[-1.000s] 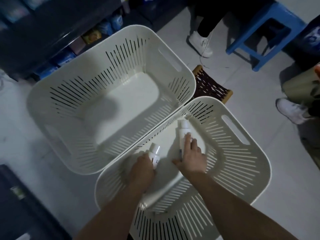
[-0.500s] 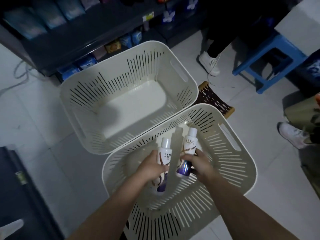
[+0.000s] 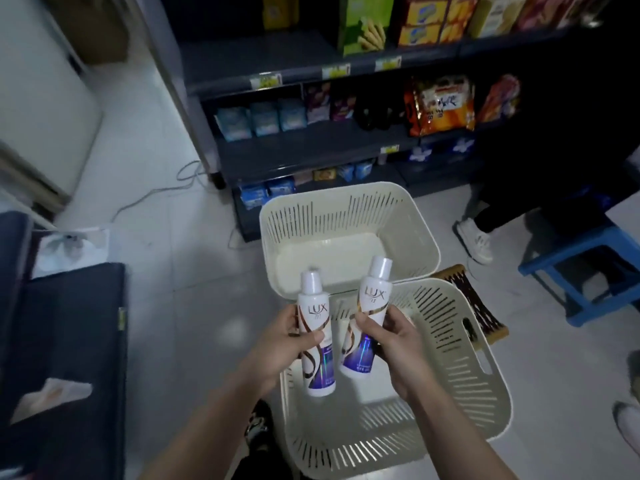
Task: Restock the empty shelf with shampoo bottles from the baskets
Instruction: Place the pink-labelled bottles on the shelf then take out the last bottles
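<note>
My left hand grips a white Lux shampoo bottle with a purple base, held upright. My right hand holds a second white Lux shampoo bottle, tilted slightly right. Both bottles hang above the near cream slatted basket, which shows nothing inside. The far cream basket behind it is also bare inside. A dark shelf unit stands beyond the baskets, with a bare stretch on its upper board at the left.
Snack packs and boxes fill the shelves to the right. A blue stool and another person's white shoe are at the right. A small woven stool sits beside the baskets. A dark counter is at the left, a cable on the floor.
Both hands lifted the two bottles out of the near basket and raised them. My view tilted up from the baskets to the shelves.
</note>
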Demonstrator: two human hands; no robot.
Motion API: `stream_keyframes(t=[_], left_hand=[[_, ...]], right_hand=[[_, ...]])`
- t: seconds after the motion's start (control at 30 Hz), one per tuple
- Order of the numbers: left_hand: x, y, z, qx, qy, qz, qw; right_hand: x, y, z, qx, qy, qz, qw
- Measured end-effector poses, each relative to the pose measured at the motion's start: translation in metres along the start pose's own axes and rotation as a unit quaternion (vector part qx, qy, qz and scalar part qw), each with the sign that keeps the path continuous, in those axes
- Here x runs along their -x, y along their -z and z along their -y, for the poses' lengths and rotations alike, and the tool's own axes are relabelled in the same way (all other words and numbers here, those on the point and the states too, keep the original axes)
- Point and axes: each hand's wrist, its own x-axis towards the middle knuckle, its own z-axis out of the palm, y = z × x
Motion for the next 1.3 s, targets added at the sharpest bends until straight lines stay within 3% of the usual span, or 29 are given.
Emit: stream_keyframes(t=[0.37,0.7,0.83,1.3], left_hand=[[0.130,0.119,-0.017,0.152,-0.103,-0.205,0.961],[0.295,0.220,0.010,0.196,-0.188,-0.415,0.868],[0.362,0.253,0.030,0.209,-0.200,-0.478,0.829],[0.530,0.348,0.080,0.167,-0.247,-0.615,0.730]], right_hand=[[0.034,-0.152,0.019,0.137,0.089,0.203,0.965],[0.126,-0.320,-0.007,0.187,0.113,0.416,0.883],[0.174,-0.381,-0.025,0.215,0.137,0.489,0.834],[0.317,-0.550,-0.087,0.236,0.199,0.633,0.710]])
